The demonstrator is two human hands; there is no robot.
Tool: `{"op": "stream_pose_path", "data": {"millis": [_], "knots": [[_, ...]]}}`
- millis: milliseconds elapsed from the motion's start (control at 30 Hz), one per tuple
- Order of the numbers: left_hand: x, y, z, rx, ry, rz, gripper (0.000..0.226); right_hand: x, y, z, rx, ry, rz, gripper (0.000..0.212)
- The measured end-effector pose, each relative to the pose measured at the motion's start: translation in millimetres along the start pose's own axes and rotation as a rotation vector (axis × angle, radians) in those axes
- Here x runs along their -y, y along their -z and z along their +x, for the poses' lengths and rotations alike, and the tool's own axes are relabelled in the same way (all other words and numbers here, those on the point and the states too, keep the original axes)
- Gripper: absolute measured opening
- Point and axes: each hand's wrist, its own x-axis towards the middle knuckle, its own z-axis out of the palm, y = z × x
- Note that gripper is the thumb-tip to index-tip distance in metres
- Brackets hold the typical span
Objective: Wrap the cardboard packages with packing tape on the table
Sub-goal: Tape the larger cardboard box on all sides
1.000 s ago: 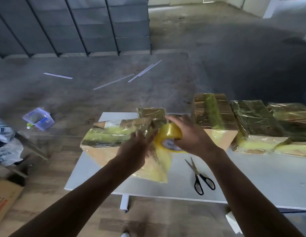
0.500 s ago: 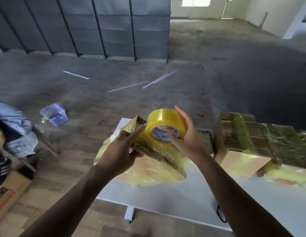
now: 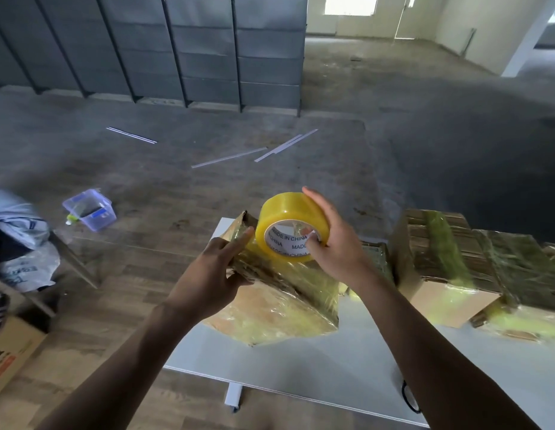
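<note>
The right hand [image 3: 341,249] is raising the tape roll [image 3: 282,209] to the upper edge of the package [image 3: 270,311] while the left hand [image 3: 208,274] is tipping it steeper

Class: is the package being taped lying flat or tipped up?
Tipped up: the package slants, its far corner held high by the left hand; the right hand holds the tape roll on it.

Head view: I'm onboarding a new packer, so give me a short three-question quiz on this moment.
1. True or false: the right hand holds the packing tape roll.
2. The left hand grips: A) scissors, B) the cardboard package, C) a plastic tub.
3. Fill in: the other wrapped packages lie on the table to the person's ____.
Key: 1 true; 2 B; 3 right.
</note>
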Motion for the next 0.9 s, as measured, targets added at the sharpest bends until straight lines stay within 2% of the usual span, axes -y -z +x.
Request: {"op": "stream_pose_path", "data": {"millis": [167,267,733,900], "knots": [[25,16,1,-0.015,0.063,-0.051,0.087,-14,26,-4,0.064,-0.037,-0.312,0.072],[33,20,3,0.034,0.037,-0.037,0.086,-16,25,-5,0.077,-0.035,-0.358,0.069],[19,17,-10,-0.038,0.068,-0.096,0.087,-2,31,-5,0.007,0.005,-0.310,0.065],[22,-6,-18,-0.001,0.186,-0.284,0.083,6,38,-8,-0.059,-0.071,-0.120,0.066]]}}
